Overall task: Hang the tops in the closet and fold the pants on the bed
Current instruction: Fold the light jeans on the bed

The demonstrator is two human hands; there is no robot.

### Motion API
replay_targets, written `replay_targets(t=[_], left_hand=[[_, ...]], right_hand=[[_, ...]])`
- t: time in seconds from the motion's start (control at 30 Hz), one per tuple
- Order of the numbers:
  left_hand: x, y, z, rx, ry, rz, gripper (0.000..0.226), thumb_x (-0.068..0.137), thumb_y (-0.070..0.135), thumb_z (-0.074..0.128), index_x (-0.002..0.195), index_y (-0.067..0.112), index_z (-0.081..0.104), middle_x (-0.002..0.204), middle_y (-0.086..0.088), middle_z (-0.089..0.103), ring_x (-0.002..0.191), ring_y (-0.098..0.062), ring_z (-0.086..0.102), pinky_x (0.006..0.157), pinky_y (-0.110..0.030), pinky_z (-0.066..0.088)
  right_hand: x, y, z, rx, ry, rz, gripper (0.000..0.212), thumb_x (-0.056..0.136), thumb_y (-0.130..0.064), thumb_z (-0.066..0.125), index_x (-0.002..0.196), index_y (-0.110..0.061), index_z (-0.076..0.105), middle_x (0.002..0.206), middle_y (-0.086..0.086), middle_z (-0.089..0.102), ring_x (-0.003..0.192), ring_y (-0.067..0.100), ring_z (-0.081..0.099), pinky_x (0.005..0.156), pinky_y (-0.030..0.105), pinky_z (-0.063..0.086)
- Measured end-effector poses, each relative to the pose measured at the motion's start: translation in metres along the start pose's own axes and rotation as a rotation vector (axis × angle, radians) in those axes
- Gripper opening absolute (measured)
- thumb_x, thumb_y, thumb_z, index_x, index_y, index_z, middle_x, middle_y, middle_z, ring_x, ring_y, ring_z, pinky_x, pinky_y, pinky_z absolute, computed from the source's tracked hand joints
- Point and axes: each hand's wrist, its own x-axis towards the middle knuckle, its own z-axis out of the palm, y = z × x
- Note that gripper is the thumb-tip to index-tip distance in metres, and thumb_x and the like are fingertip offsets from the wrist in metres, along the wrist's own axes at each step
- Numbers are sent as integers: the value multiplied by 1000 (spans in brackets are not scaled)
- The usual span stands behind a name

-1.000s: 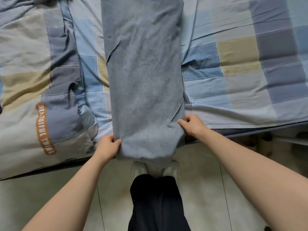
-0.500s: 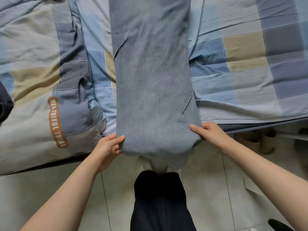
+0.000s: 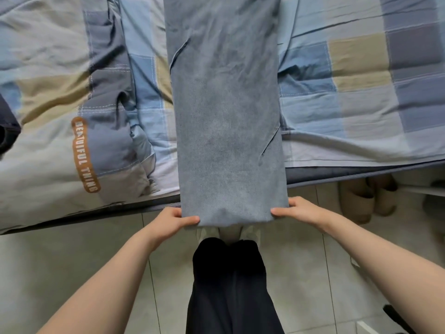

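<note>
Now left hand (image 3: pixel 172 221) and right hand (image 3: pixel 298 210) each pinch near corner of pants (image 3: pixel 228 121), stretched away across bed (image 3: pixel 361 104). Best: lift both corners evenly, fold forward, edges aligned.

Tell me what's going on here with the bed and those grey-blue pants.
A person stands at the edge of the bed with a pair of grey-blue pants laid lengthwise across the checked bedding. The left hand and the right hand each pinch a corner of the near end, which hangs just past the mattress edge. The pants lie flat and narrow; no crosswise fold shows yet. A rumpled quilt with an orange label lies beside them.
</note>
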Motion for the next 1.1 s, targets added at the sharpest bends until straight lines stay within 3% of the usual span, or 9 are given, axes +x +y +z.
replay_targets(t=[0.17, 0.27, 0.33, 0.47, 0.63, 0.77, 0.87, 1.0, 1.1], left_hand=[[-12, -9, -5, -267, -126, -80, 37, 80, 29, 76, 109, 5, 72, 110, -9, 73, 95, -20, 70, 80, -27, 55], [-20, -17, 0, -97, -109, -72, 45, 69, 39, 81, 108, 18, 73, 111, -3, 73, 99, -18, 67, 90, -33, 48], [-23, -24, 4, -21, -97, -74, 50, 63, 42, 80, 107, 19, 73, 109, -2, 73, 96, -17, 62, 89, -34, 42], [-36, -31, 5, -179, -118, -65, 50, 70, 40, 82, 111, 14, 71, 113, -3, 73, 108, -19, 66, 105, -39, 43], [-62, -35, 15, -176, -72, -4, 32, 91, 26, 65, 123, 20, 62, 116, 2, 72, 108, -18, 68, 95, -36, 53], [-76, -47, 23, -60, -59, -29, 45, 89, 15, 69, 130, 22, 52, 121, 4, 68, 107, -12, 67, 88, -31, 56], [-84, -55, 23, -143, -17, -98, 40, 90, 12, 67, 127, 20, 54, 114, -1, 71, 99, -20, 71, 80, -35, 58], [-97, -47, 21, -204, -37, -119, 33, 90, 13, 68, 121, 14, 55, 107, -5, 74, 96, -26, 72, 77, -36, 58], [-112, -28, 19, -176, -31, -103, 39, 90, 17, 68, 124, 20, 47, 99, -9, 76, 86, -26, 73, 69, -31, 55]], right_hand=[[-20, 20, 1, 309, 45, -33, 26, 82, -18, 68, 104, -5, 71, 102, 3, 74, 89, 11, 68, 79, 17, 44], [-28, 25, 10, 227, 19, -58, 26, 84, -15, 69, 109, -10, 70, 105, -2, 74, 94, 3, 68, 72, 9, 47], [-30, 25, 15, 163, 4, -80, 27, 84, -14, 70, 111, -11, 69, 108, -3, 73, 99, 5, 67, 77, 11, 49], [-43, 29, 19, 202, 66, -131, 27, 85, -16, 70, 111, -14, 67, 104, -5, 74, 95, 6, 68, 72, 14, 50], [-65, 36, 36, 239, 99, -147, 34, 87, -5, 67, 119, -12, 56, 112, -1, 71, 101, 12, 68, 77, 20, 54], [-79, 25, 45, 179, -3, -73, 32, 91, -8, 62, 119, -19, 53, 97, -5, 74, 79, 11, 68, 58, 19, 46], [-87, 29, 46, 144, -43, -69, 30, 91, -10, 63, 120, -16, 59, 105, -7, 73, 91, 6, 70, 68, 15, 51], [-101, 33, 39, 288, 58, 15, 25, 92, -12, 62, 115, -3, 59, 102, 12, 73, 97, 23, 70, 82, 31, 57], [-109, 19, 38, 321, 118, 64, 26, 92, -15, 62, 113, -3, 52, 94, 18, 73, 84, 28, 72, 66, 33, 57]])
